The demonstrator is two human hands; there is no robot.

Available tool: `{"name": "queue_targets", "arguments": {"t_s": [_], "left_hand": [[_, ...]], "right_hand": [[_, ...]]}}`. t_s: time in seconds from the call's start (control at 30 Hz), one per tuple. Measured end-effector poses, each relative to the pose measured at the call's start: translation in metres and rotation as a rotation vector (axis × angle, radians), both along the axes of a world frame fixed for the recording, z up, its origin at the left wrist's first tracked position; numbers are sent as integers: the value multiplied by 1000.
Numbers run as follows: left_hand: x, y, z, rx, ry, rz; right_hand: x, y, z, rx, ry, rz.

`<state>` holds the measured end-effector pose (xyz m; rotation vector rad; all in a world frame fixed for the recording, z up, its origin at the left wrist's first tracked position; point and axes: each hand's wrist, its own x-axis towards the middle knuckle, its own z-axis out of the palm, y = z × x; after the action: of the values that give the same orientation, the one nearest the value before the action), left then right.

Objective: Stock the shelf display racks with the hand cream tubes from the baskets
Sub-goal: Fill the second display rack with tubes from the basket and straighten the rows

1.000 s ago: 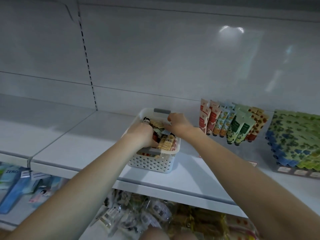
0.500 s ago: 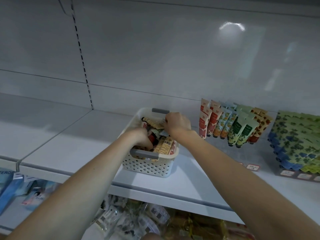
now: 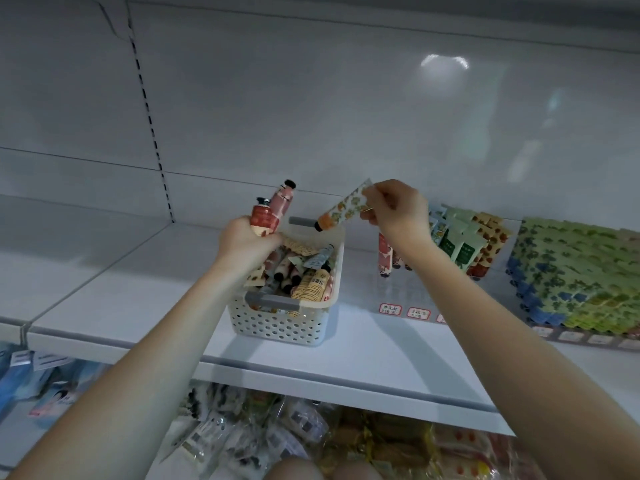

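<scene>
Dim, cool, bluish indoor light. An overhead lamp reflects as a bright glare patch on the glossy white back panel [image 3: 445, 62]. Soft, faint shadows lie on the white metal shelf [image 3: 121, 289]. Wide-angle distortion bends the edges. The wrapped packets on the lower shelf [image 3: 298, 427] look blurred.

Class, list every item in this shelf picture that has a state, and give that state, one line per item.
left hand, grips two tubes, caps up, over the basket
right hand, pinches the floral tube by its flat end
floral tube, lifted clear, cap pointing down-left
basket, on the shelf, tubes heaped inside
rack tubes, lined up, caps down
</scene>
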<state>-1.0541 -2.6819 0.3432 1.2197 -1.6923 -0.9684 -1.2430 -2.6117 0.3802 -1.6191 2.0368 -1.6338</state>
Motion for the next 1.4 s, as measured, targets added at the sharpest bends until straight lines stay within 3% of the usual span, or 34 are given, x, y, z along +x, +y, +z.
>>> {"name": "queue_targets", "arguments": {"t_s": [0.17,0.4,0.7,0.8,0.97,1.13,1.4], "left_hand": [[7,60,10,213,388,-120],[-3,134,-14,328,382,-371],[-33,159,-41,365,343,-376],[-44,161,-47,313,307,-308],[-49,156,-54,266,258,-227],[-54,149,-56,253,252,-203],[-60,136,-59,271,261,-167]], "right_hand": [[0,50,12,-48,-293,78],[7,117,-19,57,-546,120],[-21,163,-45,161,-850,191],[-31,163,-42,127,-721,119],[-69,143,-30,65,-195,-238],[-88,102,-21,120,79,-333],[-97,42,-28,298,230,-364]]}}
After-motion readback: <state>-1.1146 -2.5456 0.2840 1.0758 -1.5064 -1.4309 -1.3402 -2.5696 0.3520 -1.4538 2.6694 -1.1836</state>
